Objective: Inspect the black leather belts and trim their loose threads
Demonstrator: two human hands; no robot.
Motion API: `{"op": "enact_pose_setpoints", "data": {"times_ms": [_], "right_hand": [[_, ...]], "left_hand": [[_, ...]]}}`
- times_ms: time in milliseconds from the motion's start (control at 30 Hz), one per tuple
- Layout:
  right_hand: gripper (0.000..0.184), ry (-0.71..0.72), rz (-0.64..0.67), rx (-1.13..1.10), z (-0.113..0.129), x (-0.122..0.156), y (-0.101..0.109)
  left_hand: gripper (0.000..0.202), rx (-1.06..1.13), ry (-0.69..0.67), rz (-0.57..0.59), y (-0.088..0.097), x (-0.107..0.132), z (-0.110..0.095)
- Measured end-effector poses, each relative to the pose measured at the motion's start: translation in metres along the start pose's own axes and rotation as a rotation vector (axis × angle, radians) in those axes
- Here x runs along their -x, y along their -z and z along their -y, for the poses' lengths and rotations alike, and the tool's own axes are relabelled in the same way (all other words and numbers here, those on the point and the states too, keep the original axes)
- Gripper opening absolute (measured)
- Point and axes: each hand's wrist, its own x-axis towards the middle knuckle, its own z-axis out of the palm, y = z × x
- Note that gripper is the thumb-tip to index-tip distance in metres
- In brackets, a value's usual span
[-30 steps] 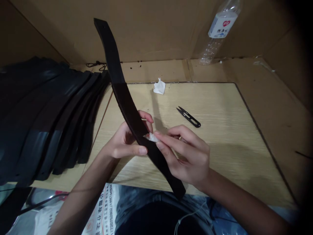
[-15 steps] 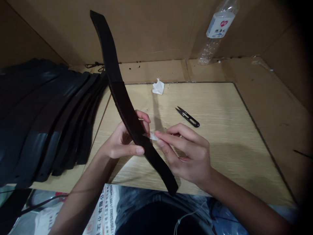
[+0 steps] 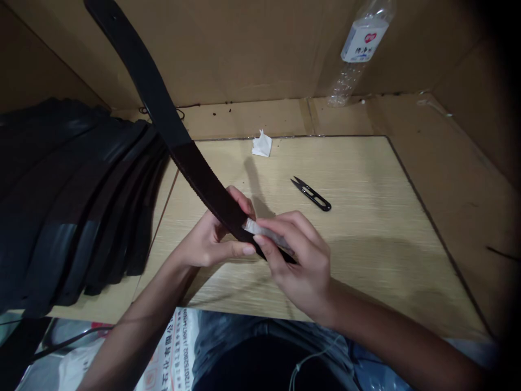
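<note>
A long, curved black strap with a dark brown section, stitched along its edges, slants across the view. My left hand is closed around the lower part of this section, thumb on the near side and fingers behind. Between the thumb and fingertips of my right hand is a slim white piece, possibly something wrapped; its exact kind is unclear. Its tip touches the strap at the lower end of the brown section. My right hand covers much of the strap's lower end.
Black thread snips lie on the table beyond my right hand, near a crumpled white scrap. Many similar straps are piled at left. A plastic bottle leans against the cardboard wall behind.
The strap has tilted further left at its top, and its lower end has swung up behind my right hand. The white piece now lies more along the strap, with my right hand nearer.
</note>
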Motion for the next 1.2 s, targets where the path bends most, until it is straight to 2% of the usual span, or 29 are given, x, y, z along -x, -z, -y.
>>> {"op": "enact_pose_setpoints", "data": {"times_ms": [233, 433, 567, 667, 933, 1200], "right_hand": [[0.011, 0.066, 0.044, 0.051, -0.005, -0.008, 0.006], [0.015, 0.332, 0.021, 0.24, -0.014, -0.013, 0.017], [0.017, 0.474, -0.062, 0.377, -0.017, -0.015, 0.022], [0.018, 0.468, -0.112, 0.384, -0.017, -0.017, 0.024], [0.017, 0.455, -0.044, 0.316, -0.018, -0.017, 0.022], [0.014, 0.474, 0.033, 0.277, -0.017, -0.018, 0.024]], "left_hand": [[0.051, -0.006, -0.011, -0.024, 0.0, -0.002, -0.004], [0.059, 0.04, 0.019, -0.009, 0.0, -0.002, -0.006], [0.057, 0.045, -0.029, -0.037, 0.001, -0.002, -0.005], [0.054, 0.064, -0.052, -0.076, 0.002, -0.002, -0.004], [0.059, 0.109, 0.07, 0.05, 0.001, 0.002, -0.005], [0.057, 0.075, 0.068, 0.01, -0.001, 0.001, -0.01]]}}
